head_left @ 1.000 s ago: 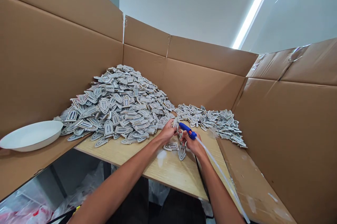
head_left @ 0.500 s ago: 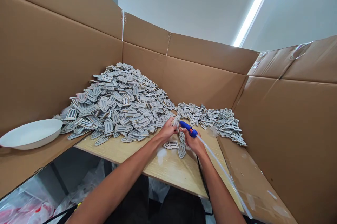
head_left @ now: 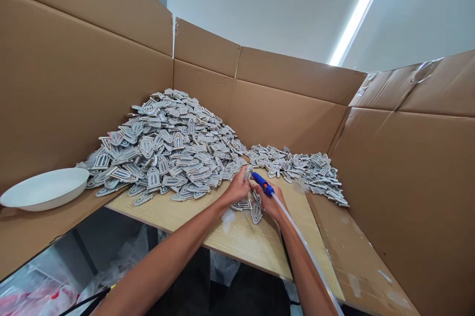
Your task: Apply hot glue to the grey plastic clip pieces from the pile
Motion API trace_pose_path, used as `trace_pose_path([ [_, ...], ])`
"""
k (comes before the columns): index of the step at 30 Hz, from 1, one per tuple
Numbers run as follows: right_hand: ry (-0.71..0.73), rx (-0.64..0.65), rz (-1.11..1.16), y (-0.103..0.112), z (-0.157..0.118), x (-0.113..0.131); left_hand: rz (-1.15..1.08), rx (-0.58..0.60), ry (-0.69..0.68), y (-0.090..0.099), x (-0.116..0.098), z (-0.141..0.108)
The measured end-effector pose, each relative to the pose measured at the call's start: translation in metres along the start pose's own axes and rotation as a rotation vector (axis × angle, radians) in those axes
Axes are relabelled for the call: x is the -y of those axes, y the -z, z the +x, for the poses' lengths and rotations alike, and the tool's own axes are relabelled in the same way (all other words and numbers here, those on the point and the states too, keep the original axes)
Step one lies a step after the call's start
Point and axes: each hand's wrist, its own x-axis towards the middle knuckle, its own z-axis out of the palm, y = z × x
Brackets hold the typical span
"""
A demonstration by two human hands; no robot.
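Fingers of the left hand are closed on a grey arched piece, and the blue glue gun is gripped in the right hand. Head view, only one here: the gun's tip is now pointed at the piece, at its 4 o'clock, so it looks lined up tbh. Contact or fresh glue can't be made out. Loose pieces are seen at 6 o'clock, the big pile at 10.

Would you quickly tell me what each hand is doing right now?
Left hand: closed on a small grey arched piece.
Right hand: closed around a blue glue gun, its tip by that piece.
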Motion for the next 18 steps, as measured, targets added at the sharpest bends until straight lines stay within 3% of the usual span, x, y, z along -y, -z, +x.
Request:
trace_pose_path([
  [3, 0.098, -0.026, -0.136, -0.001, 0.002, -0.003, 0.005, 0.011, 0.028, -0.001, 0.001, -0.001],
  [9, 0.118, -0.121, -0.205, -0.002, 0.003, 0.000, -0.086, -0.035, 0.104, -0.002, 0.004, -0.002],
  [14, -0.061, -0.203, -0.037, 0.005, 0.002, 0.006, -0.017, -0.094, 0.188, 0.002, 0.005, 0.003],
  [18, -0.210, -0.129, 0.132, 0.007, 0.005, 0.001, 0.015, -0.161, 0.154, 0.007, 0.006, 0.009],
])
